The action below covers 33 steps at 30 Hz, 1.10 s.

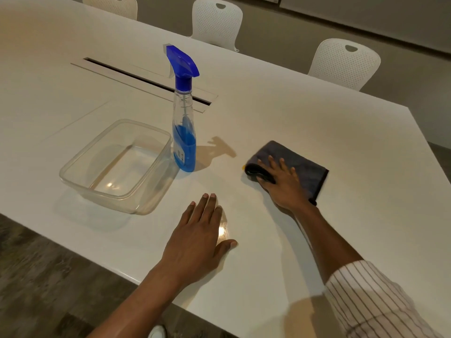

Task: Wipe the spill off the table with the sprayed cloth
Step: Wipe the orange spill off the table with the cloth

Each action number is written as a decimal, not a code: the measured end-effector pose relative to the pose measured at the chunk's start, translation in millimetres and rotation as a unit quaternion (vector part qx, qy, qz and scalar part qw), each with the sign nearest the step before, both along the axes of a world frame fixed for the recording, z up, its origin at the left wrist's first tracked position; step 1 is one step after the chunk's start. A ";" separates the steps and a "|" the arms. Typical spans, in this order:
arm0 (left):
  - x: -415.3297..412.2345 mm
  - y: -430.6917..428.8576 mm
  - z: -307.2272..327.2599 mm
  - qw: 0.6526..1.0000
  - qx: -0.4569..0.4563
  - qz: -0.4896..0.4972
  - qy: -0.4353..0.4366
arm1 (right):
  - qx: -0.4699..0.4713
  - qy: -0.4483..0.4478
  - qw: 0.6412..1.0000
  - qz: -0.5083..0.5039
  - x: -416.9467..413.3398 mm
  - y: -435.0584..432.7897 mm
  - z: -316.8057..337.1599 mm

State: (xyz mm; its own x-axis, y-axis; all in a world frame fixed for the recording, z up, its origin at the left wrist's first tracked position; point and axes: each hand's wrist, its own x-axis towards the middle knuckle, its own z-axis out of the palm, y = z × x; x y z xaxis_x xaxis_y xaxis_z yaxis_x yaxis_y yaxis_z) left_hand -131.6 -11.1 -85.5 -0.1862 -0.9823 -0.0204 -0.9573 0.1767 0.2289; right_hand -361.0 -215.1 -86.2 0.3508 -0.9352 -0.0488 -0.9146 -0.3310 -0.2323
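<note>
right hand (283,184) flat, fingers spread, pressing the dark folded cloth (302,162) onto the white table (317,113), well right of the spray bottle (184,132); left hand (200,230) flat on the table, holding nothing; clear tub (117,164) just left of bottle, bottle label unreadable

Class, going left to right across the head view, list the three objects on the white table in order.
Clear rectangular plastic tub → transparent spray bottle with blue liquid → folded dark grey cloth.
</note>
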 end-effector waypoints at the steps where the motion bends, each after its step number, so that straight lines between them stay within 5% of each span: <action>1: 0.5 -0.4 -0.4 1.000 -0.001 0.001 0.002 | -0.004 0.000 1.000 0.011 10.0 1.4 -0.1; 8: 3.2 -0.1 -2.4 1.000 -0.003 0.002 0.019 | -0.013 -0.057 0.991 0.117 7.2 69.2 -3.2; 17: 14.6 -9.8 8.2 0.999 -0.020 0.015 0.032 | 0.005 -0.020 0.998 0.052 37.0 -1.9 -1.8; 26: 37.9 -13.1 -4.6 0.998 -0.031 0.026 0.047 | -0.001 -0.070 0.989 0.132 35.4 71.2 -4.6; 33: 35.8 -13.0 -4.5 0.999 -0.028 0.026 0.038 | 0.021 -0.047 0.998 0.047 38.6 2.3 4.3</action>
